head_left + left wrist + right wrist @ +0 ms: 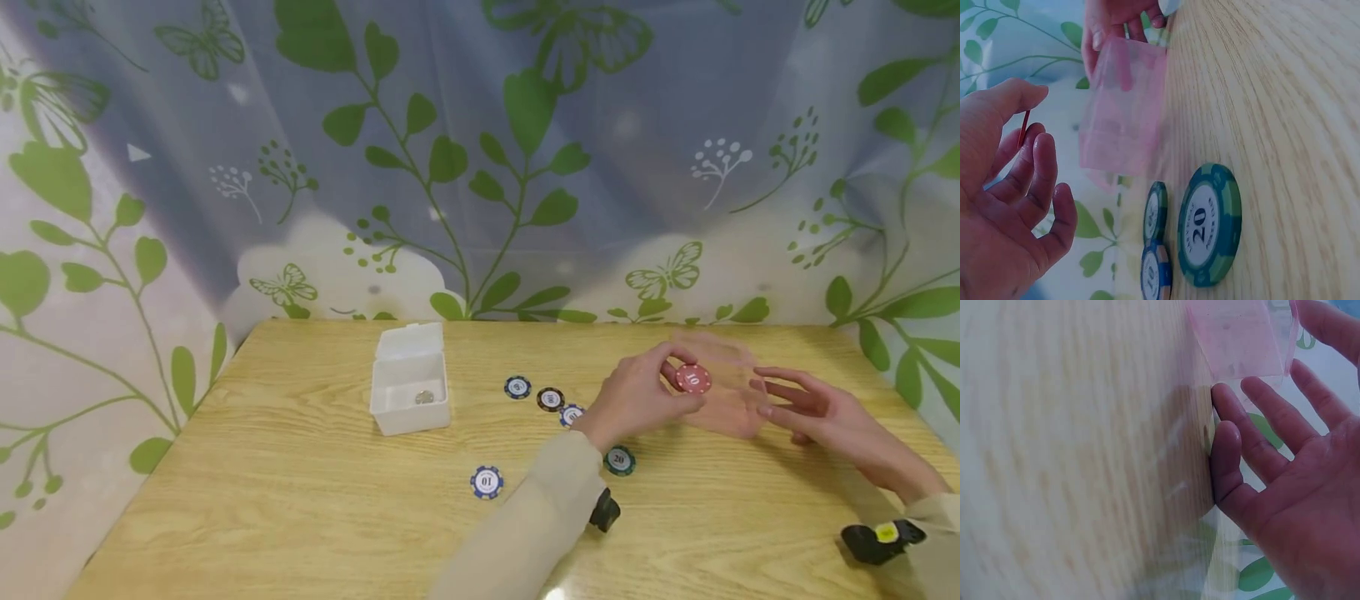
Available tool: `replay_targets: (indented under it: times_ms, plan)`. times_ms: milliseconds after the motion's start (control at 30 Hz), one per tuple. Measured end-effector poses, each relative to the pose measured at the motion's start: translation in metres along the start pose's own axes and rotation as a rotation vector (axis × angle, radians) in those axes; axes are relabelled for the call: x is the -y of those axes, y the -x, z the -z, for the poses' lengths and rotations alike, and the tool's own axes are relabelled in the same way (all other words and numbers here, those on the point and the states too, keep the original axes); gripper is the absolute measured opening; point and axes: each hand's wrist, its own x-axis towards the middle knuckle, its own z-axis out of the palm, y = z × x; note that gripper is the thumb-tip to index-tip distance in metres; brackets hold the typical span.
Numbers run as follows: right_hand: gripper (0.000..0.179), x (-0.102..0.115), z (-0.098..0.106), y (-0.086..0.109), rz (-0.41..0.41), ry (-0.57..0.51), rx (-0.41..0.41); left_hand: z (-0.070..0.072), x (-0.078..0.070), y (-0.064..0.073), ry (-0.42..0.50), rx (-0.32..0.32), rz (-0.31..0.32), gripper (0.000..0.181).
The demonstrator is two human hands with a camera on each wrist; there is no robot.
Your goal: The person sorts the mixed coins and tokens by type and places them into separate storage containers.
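Observation:
My left hand (645,392) pinches a red poker chip (693,379) marked 10 between thumb and fingertips; in the left wrist view the chip (1024,129) shows edge-on. It is up in front of a pink see-through box (723,421). At the box's right end is my right hand (832,417), its fingers spread and fairly straight, the fingertips right at the edge. In the right wrist view the thumb and fingers (1272,412) stand beside the pink wall. Below my left wrist lies a green chip (619,460) marked 20.
Left of my left hand lie a black-rimmed chip (551,399), a blue chip (572,415) and a dark blue chip (517,387). Another blue chip (487,482) is nearer me. A white box (411,421) with its lid up holds a small round piece (424,397). A patterned curtain (480,167) hangs behind the table.

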Motion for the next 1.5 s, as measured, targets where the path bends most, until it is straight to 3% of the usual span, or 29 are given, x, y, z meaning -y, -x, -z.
replay_targets:
  times_ms: [433, 767, 933, 1033, 1200, 1500]
  plan:
    - [0.065, 0.005, 0.000, -0.004, -0.043, 0.005, 0.010, -0.013, 0.003, -0.019, 0.011, 0.004, 0.005, 0.042]
    - [0.065, 0.002, 0.003, -0.001, -0.043, 0.004, 0.011, -0.024, -0.002, -0.023, -0.030, 0.001, 0.062, 0.043]
    - [0.067, 0.003, 0.003, -0.002, -0.054, 0.015, 0.018, -0.025, -0.001, -0.024, 0.002, 0.018, 0.090, 0.045]
    - [0.066, 0.003, 0.002, -0.002, -0.052, 0.016, 0.013, -0.025, 0.000, -0.023, 0.027, 0.026, 0.091, 0.043]
    - [0.066, 0.003, 0.001, -0.002, -0.044, 0.013, 0.015, -0.020, 0.004, -0.020, 0.032, 0.034, 0.043, 0.041]
    - [0.066, 0.002, 0.000, -0.002, -0.047, 0.015, 0.014, -0.001, 0.021, -0.010, 0.130, 0.050, -0.018, 0.036]
